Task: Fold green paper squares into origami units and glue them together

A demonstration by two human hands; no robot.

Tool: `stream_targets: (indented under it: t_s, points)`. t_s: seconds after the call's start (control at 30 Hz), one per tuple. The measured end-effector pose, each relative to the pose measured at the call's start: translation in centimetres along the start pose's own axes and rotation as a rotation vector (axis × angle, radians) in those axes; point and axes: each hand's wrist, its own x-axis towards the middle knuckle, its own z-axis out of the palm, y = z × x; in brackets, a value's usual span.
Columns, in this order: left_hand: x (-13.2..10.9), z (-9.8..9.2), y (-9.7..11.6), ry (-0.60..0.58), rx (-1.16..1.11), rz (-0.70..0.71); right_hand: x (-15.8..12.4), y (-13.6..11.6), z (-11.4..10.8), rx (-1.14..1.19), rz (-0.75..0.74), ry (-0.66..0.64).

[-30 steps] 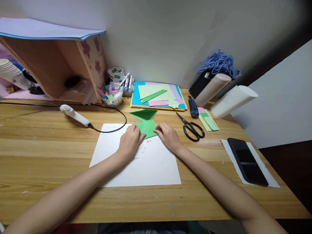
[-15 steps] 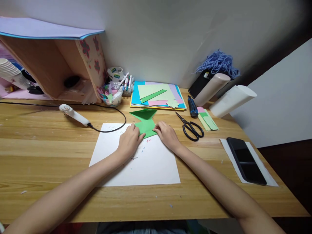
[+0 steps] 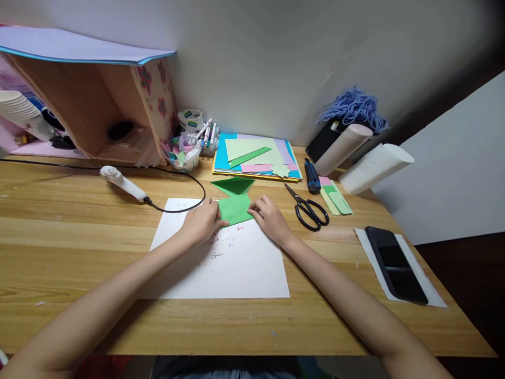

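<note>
A folded piece of green paper [image 3: 235,209] lies across the top edge of a white sheet [image 3: 244,268] that carries small coloured marks. My left hand [image 3: 202,220] pinches its lower left corner, thumb along the near edge. At the opposite side, my right hand [image 3: 269,217] has the right edge between thumb and curled fingers. Just beyond the paper sits a second folded green piece [image 3: 233,185], which forms a triangle; whether the two are joined I cannot tell. Black-handled scissors [image 3: 310,208] lie to the right of my right hand.
Behind stands a stack of coloured paper [image 3: 224,152]. A glue gun [image 3: 123,183] with a black cord rests at left, before a cardboard box [image 3: 155,105]. To the right are a utility knife [image 3: 312,176], paper strips [image 3: 335,197] and a phone [image 3: 394,263].
My left hand has slid left along the green paper's near edge to its corner, baring more of the paper. My right hand stays at the right edge. The view has shifted slightly.
</note>
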Motion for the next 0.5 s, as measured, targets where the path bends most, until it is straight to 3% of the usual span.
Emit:
stream_targets:
  t_s: [0.13, 0.27, 0.5]
  points:
    - [-0.01, 0.07, -0.09, 0.011, -0.011, 0.005, -0.23, -0.15, -0.17, -0.014, -0.221, -0.001]
    - [-0.1, 0.13, -0.11, 0.011, -0.026, 0.024, -0.61, -0.41, -0.15, -0.014, -0.485, -0.179]
    - [0.01, -0.1, -0.43, 0.007, -0.053, 0.042, -0.41, -0.05, -0.81, -0.081, -0.504, -0.217]
